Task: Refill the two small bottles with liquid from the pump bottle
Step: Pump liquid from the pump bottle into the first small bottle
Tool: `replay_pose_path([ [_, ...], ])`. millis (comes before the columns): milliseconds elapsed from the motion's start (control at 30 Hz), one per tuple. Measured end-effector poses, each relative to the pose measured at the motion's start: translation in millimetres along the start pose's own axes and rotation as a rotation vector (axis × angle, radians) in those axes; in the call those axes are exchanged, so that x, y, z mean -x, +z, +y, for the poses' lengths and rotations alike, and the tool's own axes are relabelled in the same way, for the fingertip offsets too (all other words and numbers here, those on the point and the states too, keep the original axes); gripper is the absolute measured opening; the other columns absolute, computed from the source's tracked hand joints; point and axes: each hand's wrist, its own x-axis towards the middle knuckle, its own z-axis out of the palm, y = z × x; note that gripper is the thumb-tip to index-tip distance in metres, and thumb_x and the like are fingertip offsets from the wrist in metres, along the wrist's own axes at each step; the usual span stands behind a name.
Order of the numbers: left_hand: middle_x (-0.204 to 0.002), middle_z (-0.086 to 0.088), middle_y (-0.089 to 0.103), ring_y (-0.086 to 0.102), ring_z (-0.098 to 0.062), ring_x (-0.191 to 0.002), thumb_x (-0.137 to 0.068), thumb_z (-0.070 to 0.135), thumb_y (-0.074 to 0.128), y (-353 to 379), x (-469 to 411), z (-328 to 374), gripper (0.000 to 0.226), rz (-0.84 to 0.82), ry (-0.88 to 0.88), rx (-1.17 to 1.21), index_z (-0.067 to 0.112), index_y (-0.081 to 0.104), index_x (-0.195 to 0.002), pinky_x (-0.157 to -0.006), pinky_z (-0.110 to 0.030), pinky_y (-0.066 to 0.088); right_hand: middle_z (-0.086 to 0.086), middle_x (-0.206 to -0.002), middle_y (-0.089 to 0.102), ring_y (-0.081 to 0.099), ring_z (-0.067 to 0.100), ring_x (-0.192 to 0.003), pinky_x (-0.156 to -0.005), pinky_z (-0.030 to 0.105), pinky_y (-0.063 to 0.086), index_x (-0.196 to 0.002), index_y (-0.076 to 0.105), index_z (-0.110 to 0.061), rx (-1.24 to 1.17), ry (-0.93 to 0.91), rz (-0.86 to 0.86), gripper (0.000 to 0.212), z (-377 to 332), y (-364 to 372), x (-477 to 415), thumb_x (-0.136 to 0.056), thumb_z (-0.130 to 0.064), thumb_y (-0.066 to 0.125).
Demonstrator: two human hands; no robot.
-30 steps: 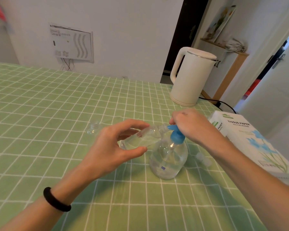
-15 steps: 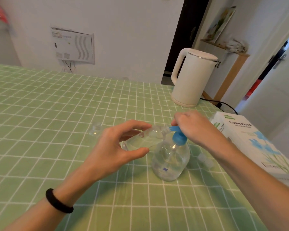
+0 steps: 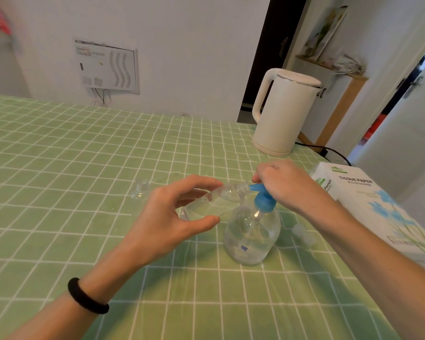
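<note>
Slanting across left grip [image 3: 166,218], small bottle [image 3: 216,201], apparently part-filled.

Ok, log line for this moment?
left hand: holds small bottle tilted, mouth at spout | right hand: grips pump head | pump bottle: upright on table

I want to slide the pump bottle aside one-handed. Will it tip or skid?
The pump bottle looks squat and wide-based, so it probably won't tip. The liquid inside likely adds weight, so it may drag the tablecloth rather than skid.

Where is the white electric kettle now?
Head view: the white electric kettle stands far right on the green checked tablecloth, beyond the right hand, behind the white tissue box.
</note>
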Motion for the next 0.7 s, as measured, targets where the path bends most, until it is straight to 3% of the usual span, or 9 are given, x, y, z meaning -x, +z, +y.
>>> replay_pose_path([
  [267, -0.123, 0.023, 0.074, 0.073, -0.004, -0.114, -0.079, 0.008, 0.091, 1.0, 1.2, 1.7, 0.056, -0.003, -0.003, 0.002, 0.032, 0.07, -0.126, -0.102, -0.021, 0.055, 0.014, -0.115, 0.074, 0.066, 0.034, -0.108, -0.097, 0.045, 0.051, -0.112, 0.073, -0.005, 0.016, -0.019, 0.049, 0.047, -0.5, -8.1, -1.0, -0.093, -0.035, 0.04],
  [433, -0.124, 0.023, 0.074, 0.073, -0.005, -0.114, -0.08, 0.012, 0.091, 1.5, 0.7, 0.9, 0.055, -0.001, -0.009, 0.011, 0.032, 0.07, -0.126, -0.101, -0.021, 0.055, 0.018, -0.118, 0.072, 0.063, 0.038, -0.112, -0.1, 0.053, 0.049, -0.112, 0.071, -0.002, -0.01, -0.007, 0.034, 0.048, 0.5, -0.7, -0.4, -0.093, -0.031, 0.039],
  [700, -0.124, 0.024, 0.073, 0.072, -0.004, -0.115, -0.079, 0.013, 0.091, -0.1, 0.4, 1.9, 0.057, -0.003, -0.001, -0.008, 0.037, 0.069, -0.126, -0.102, -0.022, 0.055, 0.014, -0.112, 0.074, 0.066, 0.034, -0.107, -0.098, 0.05, 0.052, -0.11, 0.073, -0.004, 0.016, -0.023, 0.031, 0.047, 0.1, -6.2, 0.4, -0.094, -0.033, 0.04],
])
